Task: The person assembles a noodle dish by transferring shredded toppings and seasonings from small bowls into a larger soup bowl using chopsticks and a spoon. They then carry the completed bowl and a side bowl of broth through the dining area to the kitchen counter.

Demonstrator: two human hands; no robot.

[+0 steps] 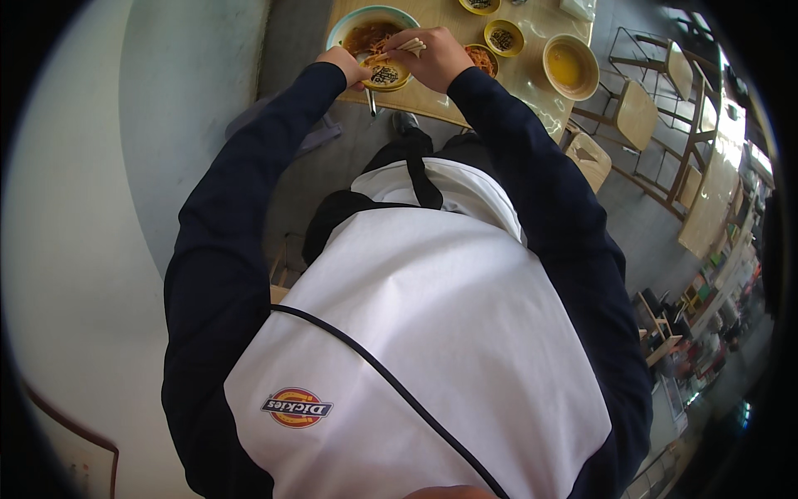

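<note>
My left hand (348,66) grips the left side of a small yellow dish (404,83) that bears black writing on its inner face. A second yellow rim seems to show beneath it, as if two dishes are stacked. Wooden chopsticks (413,45) are held in my right hand (436,55), their upper ends pointing up from the fingers. Their tips reach towards the dish, partly hidden by my fingers. Just beyond my hands stands a large bowl (332,36) with a pale green rim, holding brown broth and orange shreds of food.
On the wooden table (436,11), a dish of orange shredded food (481,59) sits right of my right hand. Beyond it are a small yellow dish (512,31) and a bowl of yellow liquid (564,65). Wooden chairs (636,112) stand to the right; a pale wall (181,93) rises left.
</note>
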